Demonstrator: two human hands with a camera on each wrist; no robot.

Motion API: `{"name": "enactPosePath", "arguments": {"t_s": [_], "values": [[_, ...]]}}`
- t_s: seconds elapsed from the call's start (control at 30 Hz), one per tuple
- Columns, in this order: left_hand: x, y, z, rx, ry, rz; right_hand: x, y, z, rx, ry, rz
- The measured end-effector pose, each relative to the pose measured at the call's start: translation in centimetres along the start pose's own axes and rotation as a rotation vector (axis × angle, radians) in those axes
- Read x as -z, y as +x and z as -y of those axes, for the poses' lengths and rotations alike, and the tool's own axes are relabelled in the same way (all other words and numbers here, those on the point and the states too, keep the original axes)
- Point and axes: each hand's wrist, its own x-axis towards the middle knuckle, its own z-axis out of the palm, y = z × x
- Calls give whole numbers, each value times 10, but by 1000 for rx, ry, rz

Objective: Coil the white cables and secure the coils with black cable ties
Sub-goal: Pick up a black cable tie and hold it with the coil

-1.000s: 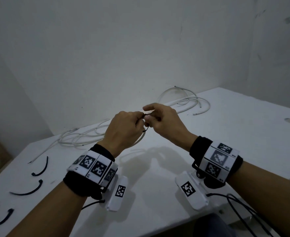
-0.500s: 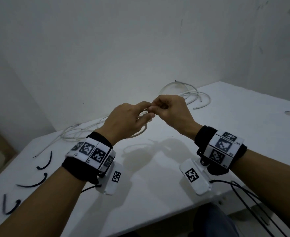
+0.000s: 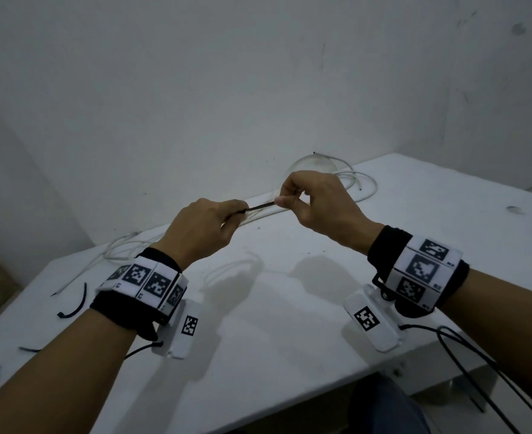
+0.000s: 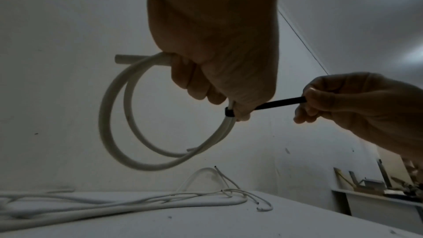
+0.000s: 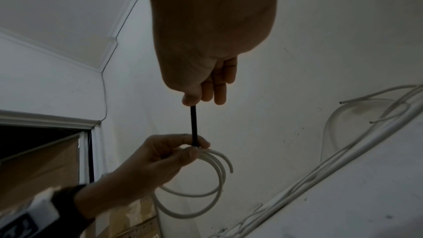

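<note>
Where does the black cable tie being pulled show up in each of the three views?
Head: black cable tie at centre, stretched between both hands.
Left wrist: right of centre, running from the white coil to the right hand.
Right wrist: centre, vertical.
Shared landmark: the white coil.

I see a smooth white plastic-sheathed coil point(image 4: 119, 133) bound by a matt black plastic tie point(image 4: 280, 104). The counter point(image 3: 289, 324) looks matt white, scuffed and speckled. At its 9 o'clock, cardboard point(image 5: 41, 166) looks dull brown.
</note>
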Motion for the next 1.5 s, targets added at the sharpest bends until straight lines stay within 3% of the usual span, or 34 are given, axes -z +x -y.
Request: {"name": "enactPosePath", "arguments": {"t_s": [0.17, 0.27, 0.37, 0.5, 0.63, 0.8, 0.9, 1.13, 1.33, 1.43, 1.5], "values": [[2, 1, -2, -70, 54, 20, -1, -1, 4, 1, -37, 58], [5, 0, 0, -77, 67, -15, 0, -4, 10, 152, -149, 73], [7, 1, 2, -26, 25, -4, -2, -7, 16, 237, -182, 65], [14, 2, -2, 94, -85, 109, 2, -6, 17, 258, -216, 19], [14, 2, -9, 200, -468, 149, 4, 6, 30, 74, 22, 7], [5, -3, -19, 186, -698, 128, 1, 18, 46, -128, 337, 87], [1, -7, -24, 216, -812, 155, 2, 25, 46, -210, 446, 56], [13, -4, -31, 250, -942, 166, 14, 36, 54, -222, 392, -64], [14, -2, -35, 298, -976, 119, 24, 46, 58, -232, 522, -114], [8, -9, -32, 406, -1063, 101, 39, 48, 48, -236, 646, -24], [6, -14, -31, 469, -1156, 100, 37, 39, 37, -266, 589, 80]]}}
